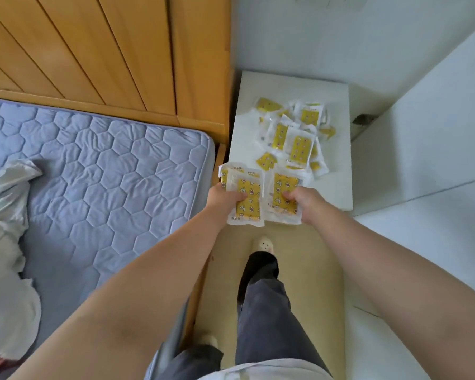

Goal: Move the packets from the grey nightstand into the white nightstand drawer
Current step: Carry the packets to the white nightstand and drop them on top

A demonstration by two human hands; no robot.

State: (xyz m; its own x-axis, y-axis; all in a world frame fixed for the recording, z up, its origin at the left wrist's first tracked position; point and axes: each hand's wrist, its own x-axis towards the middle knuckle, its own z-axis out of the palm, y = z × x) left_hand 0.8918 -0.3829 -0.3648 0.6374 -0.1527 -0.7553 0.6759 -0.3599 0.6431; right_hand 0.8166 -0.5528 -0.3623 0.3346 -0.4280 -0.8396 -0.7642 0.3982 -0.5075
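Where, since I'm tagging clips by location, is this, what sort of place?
Most likely a bedroom: a blue-grey quilted mattress lies against a slatted wooden headboard, and a pale nightstand strewn with yellow-and-white plastic packets stands beside the bed.

Left hand [225,197] and right hand [305,201] each grip yellow packets [248,185].

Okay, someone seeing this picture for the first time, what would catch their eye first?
Centre frame, the left grip holds a handful of yellow packets and the right grip holds a second handful. Just beyond, a loose pile of packets lies scattered on the nightstand, right of the wooden headboard. The blue-grey quilted mattress fills the left side.
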